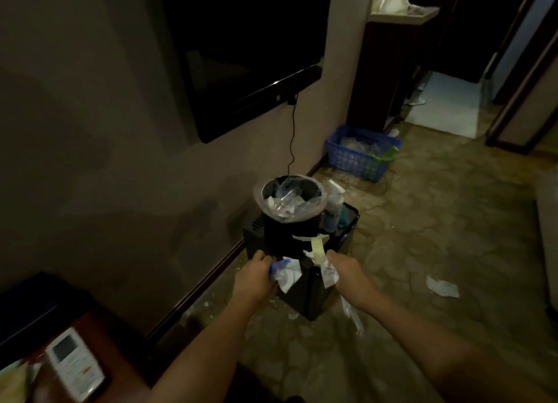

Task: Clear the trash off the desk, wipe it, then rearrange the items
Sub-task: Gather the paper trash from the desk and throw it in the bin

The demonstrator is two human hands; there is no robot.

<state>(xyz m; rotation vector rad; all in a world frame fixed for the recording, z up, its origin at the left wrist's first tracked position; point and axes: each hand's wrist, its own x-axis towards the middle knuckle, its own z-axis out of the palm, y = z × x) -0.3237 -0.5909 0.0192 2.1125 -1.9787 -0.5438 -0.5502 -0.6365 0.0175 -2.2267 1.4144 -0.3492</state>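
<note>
A black round trash bin [282, 236] lined with a clear bag and full of wrappers stands on the floor by the wall. My left hand [256, 277] is shut on crumpled white paper and a blue wrapper [287, 274] just in front of the bin. My right hand [350, 274] grips a white tissue [329, 274] with a yellowish strip and a clear plastic wrapper hanging below. Both hands are held out over a black box [317, 300] beside the bin. The dark wooden desk corner [99, 336] shows at the lower left.
A white remote [74, 365] lies on the desk corner. A crumpled paper [442, 286] lies on the patterned floor at right. A blue basket [362, 152] holding plastic stands further back by a dark cabinet. A wall-mounted TV [250, 55] with a dangling cable hangs above.
</note>
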